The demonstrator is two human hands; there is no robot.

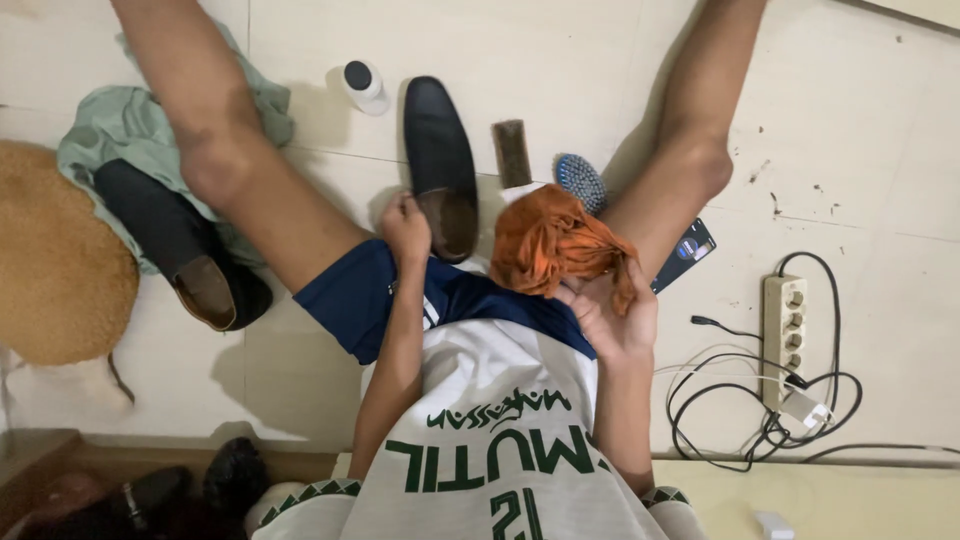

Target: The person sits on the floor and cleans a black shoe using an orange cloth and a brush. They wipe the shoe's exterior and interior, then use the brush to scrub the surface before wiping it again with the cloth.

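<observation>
I sit on a tiled floor with my legs spread. My left hand [405,225] grips the heel end of a black leather shoe [438,160] that lies on the floor between my legs, toe pointing away. My right hand [610,315] holds a crumpled orange cloth [550,245] just to the right of the shoe's heel. A second black shoe [180,250] lies on its side under my left leg, its tan lining showing.
A small white bottle with a black cap [362,85], a wooden brush [512,152] and a blue bristle brush [581,180] lie beyond the shoe. A green cloth [120,130], tan cushion [50,260], phone [686,250], power strip [785,335] with black cables surround me.
</observation>
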